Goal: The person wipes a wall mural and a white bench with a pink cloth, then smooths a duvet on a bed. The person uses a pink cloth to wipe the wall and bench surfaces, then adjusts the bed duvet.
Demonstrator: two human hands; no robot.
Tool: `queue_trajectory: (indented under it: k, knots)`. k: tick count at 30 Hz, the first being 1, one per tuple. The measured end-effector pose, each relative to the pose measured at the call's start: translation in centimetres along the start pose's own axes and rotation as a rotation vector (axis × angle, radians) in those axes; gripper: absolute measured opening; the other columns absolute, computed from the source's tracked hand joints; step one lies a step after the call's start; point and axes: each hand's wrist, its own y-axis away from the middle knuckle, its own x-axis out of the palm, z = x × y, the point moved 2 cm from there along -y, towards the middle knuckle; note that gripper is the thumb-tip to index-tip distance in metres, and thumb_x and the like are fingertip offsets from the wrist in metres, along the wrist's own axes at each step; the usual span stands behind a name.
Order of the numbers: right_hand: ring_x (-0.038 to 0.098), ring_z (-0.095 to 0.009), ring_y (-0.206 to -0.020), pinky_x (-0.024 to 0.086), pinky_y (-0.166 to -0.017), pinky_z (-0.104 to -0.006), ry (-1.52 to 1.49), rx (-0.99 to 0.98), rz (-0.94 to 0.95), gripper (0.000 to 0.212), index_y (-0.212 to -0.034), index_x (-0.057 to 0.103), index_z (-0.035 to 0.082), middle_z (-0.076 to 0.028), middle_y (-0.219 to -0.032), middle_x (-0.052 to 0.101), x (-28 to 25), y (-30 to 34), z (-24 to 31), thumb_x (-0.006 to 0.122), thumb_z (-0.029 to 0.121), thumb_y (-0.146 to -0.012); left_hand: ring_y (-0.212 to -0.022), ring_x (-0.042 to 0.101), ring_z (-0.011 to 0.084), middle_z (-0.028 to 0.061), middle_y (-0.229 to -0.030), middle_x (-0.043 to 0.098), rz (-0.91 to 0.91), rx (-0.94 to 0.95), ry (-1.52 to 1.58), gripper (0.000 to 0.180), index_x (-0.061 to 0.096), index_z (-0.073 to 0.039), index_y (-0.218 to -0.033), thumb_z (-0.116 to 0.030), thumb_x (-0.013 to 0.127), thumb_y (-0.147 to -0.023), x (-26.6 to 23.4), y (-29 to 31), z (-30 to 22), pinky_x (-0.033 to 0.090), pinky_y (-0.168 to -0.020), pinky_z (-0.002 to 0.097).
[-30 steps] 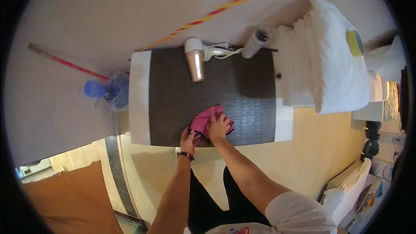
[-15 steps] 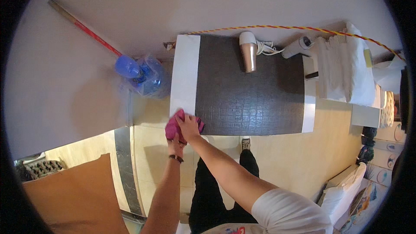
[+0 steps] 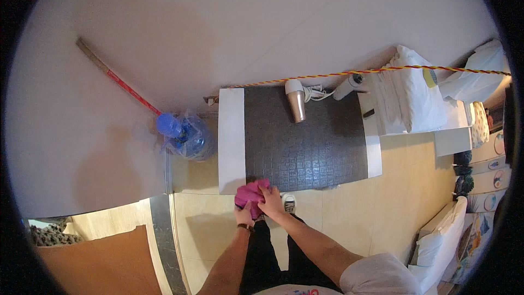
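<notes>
A bunched pink cloth (image 3: 250, 193) is held between my two hands at the near left edge of a table with a dark, textured top (image 3: 305, 155) and a white strip (image 3: 231, 136) down its left side. My left hand (image 3: 244, 216) grips the cloth from below left, a dark band round its wrist. From the right, my right hand (image 3: 271, 203) has its fingers closed on the same cloth. Toward the far side of the tabletop lies a gold and white hair dryer (image 3: 296, 101) with its white cord.
A white cylinder (image 3: 347, 87) lies beside the cord. Folded white linens (image 3: 415, 95) are stacked at the right. A red and yellow twisted rope (image 3: 349, 72) crosses along the wall. Left of the table are a plastic-wrapped blue bottle (image 3: 192, 141) and a red-handled pole (image 3: 128, 88).
My hands have drawn the cloth off the white strip toward me and to the right. It is now bunched at the near edge. My view has shifted, so the table appears lower.
</notes>
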Motion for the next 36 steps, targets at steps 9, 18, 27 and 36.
queue_trajectory:
  k: [9,18,27,36]
  knots:
    - [0.043,-0.042,-0.112,0.040,-0.096,-0.0498,0.220,-0.016,-0.003,0.076,-0.143,0.036,0.029,-0.022,-0.131,0.039,1.4,-6.4,1.0,0.067,0.017,-0.075,-0.138,0.022,0.0412,0.0254,-0.151,0.018,0.120,0.331,-1.486,0.083,0.020,-0.018,-0.150,-0.015,0.065,-0.080,3.1,-6.4,-4.7,0.022,-0.112,0.0480]
    - [0.045,-0.042,-0.105,0.043,-0.090,-0.0491,0.225,-0.036,-0.129,0.060,-0.139,0.044,0.019,-0.022,-0.121,0.041,5.5,-11.5,-0.8,0.053,0.009,-0.081,-0.143,0.007,0.0396,0.0236,-0.155,0.003,0.289,0.468,-1.781,0.064,0.011,-0.012,-0.151,-0.012,0.039,-0.093,5.5,-13.0,-4.4,0.013,-0.116,0.0472]
    - [0.047,-0.041,-0.104,0.047,-0.087,-0.0479,0.347,-0.021,-0.353,0.064,-0.144,0.032,0.006,-0.020,-0.120,0.044,3.6,-26.8,3.2,0.052,0.010,-0.083,-0.143,0.012,0.0373,0.0204,-0.155,0.010,0.407,0.728,-1.902,0.056,0.018,-0.014,-0.149,-0.014,0.035,-0.096,14.7,-26.0,-12.1,0.014,-0.117,0.0454]
    - [0.048,-0.039,-0.107,0.048,-0.086,-0.0480,0.383,0.179,-0.277,0.061,-0.142,0.036,0.010,-0.017,-0.121,0.046,3.5,-27.3,6.9,0.052,0.014,-0.084,-0.141,0.015,0.0395,0.0208,-0.154,0.012,0.473,0.790,-1.864,0.052,0.023,-0.012,-0.147,-0.016,0.036,-0.097,13.5,-27.4,-13.3,0.019,-0.115,0.0462]
